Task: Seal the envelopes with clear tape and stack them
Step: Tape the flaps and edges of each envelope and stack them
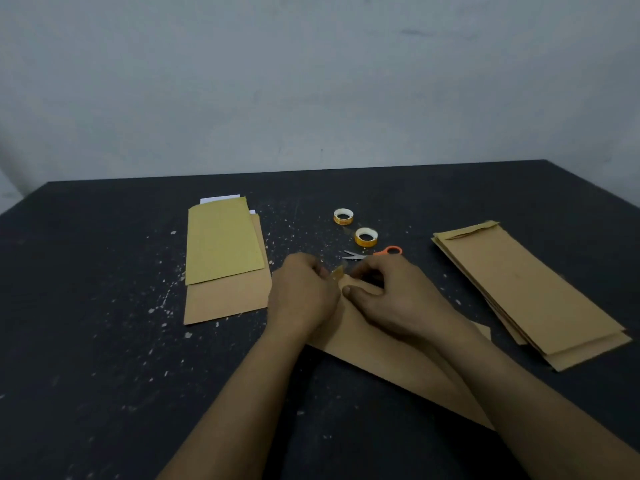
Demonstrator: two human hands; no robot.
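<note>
A long brown envelope [384,355] lies slantwise on the dark table under both my hands. My left hand [303,294] pinches a short strip of clear tape [337,273] at the envelope's far end. My right hand [388,296] rests on that end, thumb pressing on the folded flap beside the tape. Two rolls of clear tape [343,216] [366,236] stand just beyond my hands. A stack of brown envelopes [526,292] lies at the right. At the left, a yellowish envelope [221,240] lies on a brown one [227,297].
Orange-handled scissors [375,252] lie right behind my right hand. White paper [220,199] peeks out behind the left pile. The table [104,341] is black with white specks, and a pale wall rises behind its far edge.
</note>
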